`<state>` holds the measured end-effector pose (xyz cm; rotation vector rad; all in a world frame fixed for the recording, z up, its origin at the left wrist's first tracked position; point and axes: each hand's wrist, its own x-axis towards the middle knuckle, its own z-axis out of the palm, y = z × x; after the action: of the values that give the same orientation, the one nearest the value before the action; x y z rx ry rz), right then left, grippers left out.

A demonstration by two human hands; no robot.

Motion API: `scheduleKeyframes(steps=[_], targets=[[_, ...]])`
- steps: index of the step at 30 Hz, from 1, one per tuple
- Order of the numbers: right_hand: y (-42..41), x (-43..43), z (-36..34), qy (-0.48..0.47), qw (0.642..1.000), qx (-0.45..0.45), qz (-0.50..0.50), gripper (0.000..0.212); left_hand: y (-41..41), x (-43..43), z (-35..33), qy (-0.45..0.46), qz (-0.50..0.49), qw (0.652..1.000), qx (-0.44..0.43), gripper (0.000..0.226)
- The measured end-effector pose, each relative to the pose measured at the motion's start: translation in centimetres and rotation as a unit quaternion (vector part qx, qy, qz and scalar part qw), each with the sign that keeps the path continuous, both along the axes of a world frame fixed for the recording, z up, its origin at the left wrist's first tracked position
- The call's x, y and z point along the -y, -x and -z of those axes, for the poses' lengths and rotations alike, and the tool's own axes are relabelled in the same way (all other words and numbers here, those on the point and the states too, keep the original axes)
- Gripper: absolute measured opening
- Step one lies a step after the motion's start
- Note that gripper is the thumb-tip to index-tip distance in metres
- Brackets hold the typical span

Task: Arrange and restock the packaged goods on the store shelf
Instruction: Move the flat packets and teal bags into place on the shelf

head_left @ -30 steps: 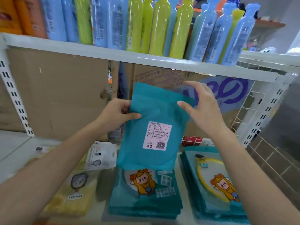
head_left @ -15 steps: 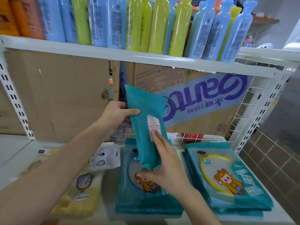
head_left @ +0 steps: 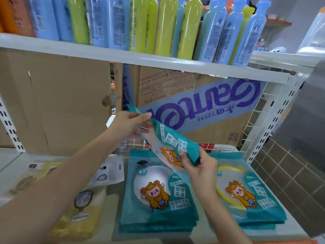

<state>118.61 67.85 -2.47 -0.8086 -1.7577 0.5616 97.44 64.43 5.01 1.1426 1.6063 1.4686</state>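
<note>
I hold a teal mirror packet with a cartoon figure in the air above the lower shelf, its printed front turned up towards me. My left hand pinches its top end. My right hand grips its lower end. Directly below lies a stack of the same teal packets. A second teal stack lies to the right of it, partly hidden by my right forearm. Yellow packets and a white packet lie on the shelf to the left.
Blue and green bottles line the white upper shelf. Cardboard boxes stand behind the lower shelf. A white wire side panel and a perforated upright close the right end. Tiled floor shows on the right.
The packet has been flipped from its labelled back to its printed front and tilted flatter. My right hand slid from its face to its lower end.
</note>
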Motion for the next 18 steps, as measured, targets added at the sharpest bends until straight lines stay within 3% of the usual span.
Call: scheduleKeyframes(steps=[3, 6, 9, 10, 13, 18], targets=[[-0.9, -0.1, -1.0, 0.045, 0.998, -0.046, -0.009, 0.010, 0.8, 0.4, 1.0, -0.031, -0.042, 0.996, -0.067, 0.017], [-2.1, -0.7, -1.4, 0.092, 0.988, -0.114, -0.038, 0.024, 2.1, 0.9, 3.2, -0.015, -0.082, 0.983, -0.162, 0.036], [-3.0, -1.1, -1.4, 0.128, 0.978, -0.159, -0.051, 0.020, 2.7, 1.4, 5.1, 0.048, -0.032, 0.991, -0.120, 0.088], [-3.2, -1.1, -1.4, 0.139, 0.974, -0.173, -0.054, 0.017, 2.7, 1.4, 5.6, 0.064, -0.010, 0.992, -0.105, 0.091], [-3.3, -0.8, -1.4, 0.170, 0.960, -0.209, -0.076, 0.015, 1.9, 1.8, 6.2, 0.084, 0.066, 0.993, -0.060, 0.073], [-3.2, -0.2, -1.2, 0.214, 0.941, -0.241, -0.100, 0.052, 0.8, 2.0, 7.3, 0.051, 0.129, 0.989, 0.048, 0.094]])
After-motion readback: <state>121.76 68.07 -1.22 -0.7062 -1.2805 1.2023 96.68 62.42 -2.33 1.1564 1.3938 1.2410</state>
